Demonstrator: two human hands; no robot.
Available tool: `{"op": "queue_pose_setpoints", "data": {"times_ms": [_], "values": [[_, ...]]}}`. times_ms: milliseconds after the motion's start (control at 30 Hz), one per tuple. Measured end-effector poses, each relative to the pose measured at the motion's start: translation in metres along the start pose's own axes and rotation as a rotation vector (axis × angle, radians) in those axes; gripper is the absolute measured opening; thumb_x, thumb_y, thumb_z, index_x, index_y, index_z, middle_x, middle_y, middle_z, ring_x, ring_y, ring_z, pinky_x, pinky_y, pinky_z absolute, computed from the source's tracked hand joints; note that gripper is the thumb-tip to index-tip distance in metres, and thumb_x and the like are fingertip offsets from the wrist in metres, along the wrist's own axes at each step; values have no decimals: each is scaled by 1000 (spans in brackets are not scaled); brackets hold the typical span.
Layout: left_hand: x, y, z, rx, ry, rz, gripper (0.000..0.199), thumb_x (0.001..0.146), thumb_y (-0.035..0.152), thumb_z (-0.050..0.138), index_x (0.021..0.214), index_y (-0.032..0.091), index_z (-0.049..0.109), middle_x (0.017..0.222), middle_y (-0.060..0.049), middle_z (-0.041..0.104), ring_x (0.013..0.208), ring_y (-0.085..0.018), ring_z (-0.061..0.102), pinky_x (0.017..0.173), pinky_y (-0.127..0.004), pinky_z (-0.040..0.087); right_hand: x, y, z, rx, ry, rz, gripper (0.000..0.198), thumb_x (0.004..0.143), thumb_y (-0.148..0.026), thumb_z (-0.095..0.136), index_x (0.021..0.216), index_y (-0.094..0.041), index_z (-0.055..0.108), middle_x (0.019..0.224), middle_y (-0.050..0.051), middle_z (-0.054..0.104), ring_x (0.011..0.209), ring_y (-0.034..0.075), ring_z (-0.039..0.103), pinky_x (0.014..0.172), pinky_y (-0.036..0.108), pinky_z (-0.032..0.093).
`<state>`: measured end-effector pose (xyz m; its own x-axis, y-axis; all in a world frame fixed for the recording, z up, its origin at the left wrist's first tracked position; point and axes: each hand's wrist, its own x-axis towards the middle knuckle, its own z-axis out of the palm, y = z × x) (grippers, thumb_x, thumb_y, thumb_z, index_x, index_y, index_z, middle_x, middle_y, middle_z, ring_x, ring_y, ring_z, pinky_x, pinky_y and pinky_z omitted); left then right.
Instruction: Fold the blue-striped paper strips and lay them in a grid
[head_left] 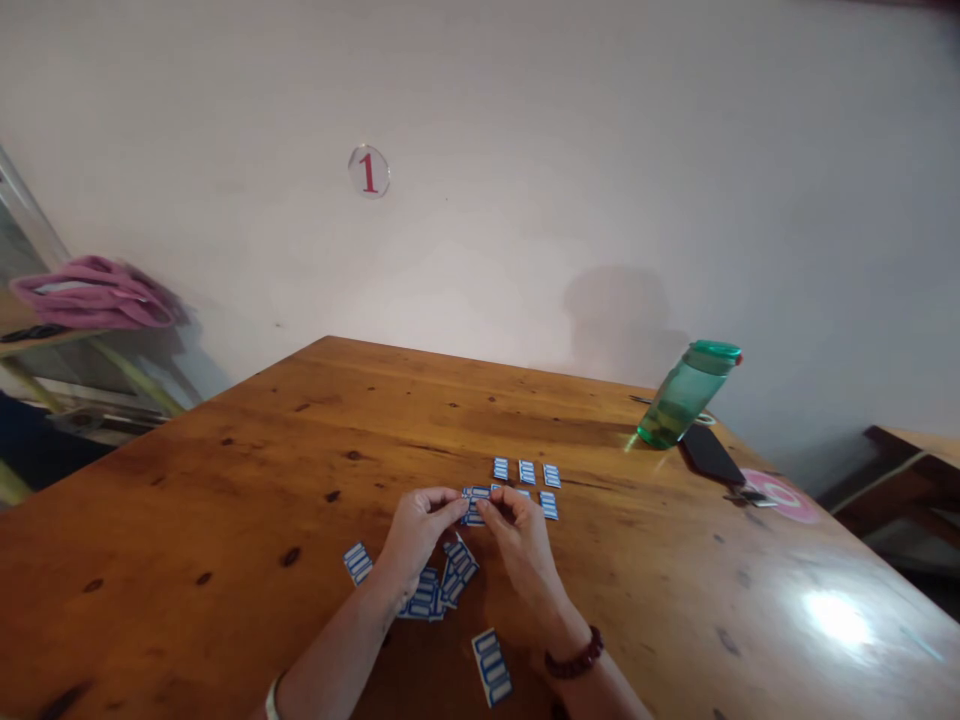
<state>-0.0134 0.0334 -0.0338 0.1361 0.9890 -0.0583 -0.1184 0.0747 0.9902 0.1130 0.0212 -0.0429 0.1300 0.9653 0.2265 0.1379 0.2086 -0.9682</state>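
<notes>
Both of my hands pinch a small sheet of blue-and-white labels point(475, 507) between thumbs and fingers, held just above the table. My left hand point(424, 530) grips its left edge, and my right hand point(519, 530) has its right edge. Beyond the hands lie label sheets in rows, one of them a sheet at the far right point(551, 475). Below my left wrist is a loose, overlapping pile of label sheets point(421, 595), partly hidden by the forearm. A single sheet point(492, 667) lies between my forearms, and another sheet point(358, 562) sits left of the pile.
A green bottle point(686, 395) stands at the right rear of the wooden table point(247, 490). Beside it lie a dark flat phone-like object point(712, 455) and a pink round disc point(784, 495) with small items. Pink cloth point(97, 292) rests on furniture at left. The wall point(480, 200) closes the back.
</notes>
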Motion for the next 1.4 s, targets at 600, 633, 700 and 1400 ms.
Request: {"op": "queue_pose_setpoints", "data": {"times_ms": [600,633,700,1400], "values": [[0,2,1,32,-7,32,15,58,28,66,54,14,65,45,3,54,43,-9,44,44,-20,34,-3,-1,2,-88,1,-40,16,71,-29,56,62,-16,54,57,-3,52,54,11,44,52,23,35],[-1,3,1,31,5,22,15,58,29,66,55,14,65,45,2,55,42,-9,45,44,-20,34,-3,-2,2,-86,-12,-40,15,72,-29,56,64,-16,55,59,-2,54,55,12,46,53,23,36],[0,5,-1,16,44,9,16,56,30,67,56,14,65,48,2,57,43,-9,46,44,-20,35,-3,-4,1,-90,-43,-45,14,73,-28,54,69,-16,57,63,0,58,58,13,50,55,23,38],[5,19,-25,-432,436,87,27,44,27,75,62,13,61,54,2,61,47,-9,54,44,-18,39,-25,-12,5,-988,-622,-378,31,78,-9,46,86,-29,68,82,3,57,84,17,48,69,25,36]]}}
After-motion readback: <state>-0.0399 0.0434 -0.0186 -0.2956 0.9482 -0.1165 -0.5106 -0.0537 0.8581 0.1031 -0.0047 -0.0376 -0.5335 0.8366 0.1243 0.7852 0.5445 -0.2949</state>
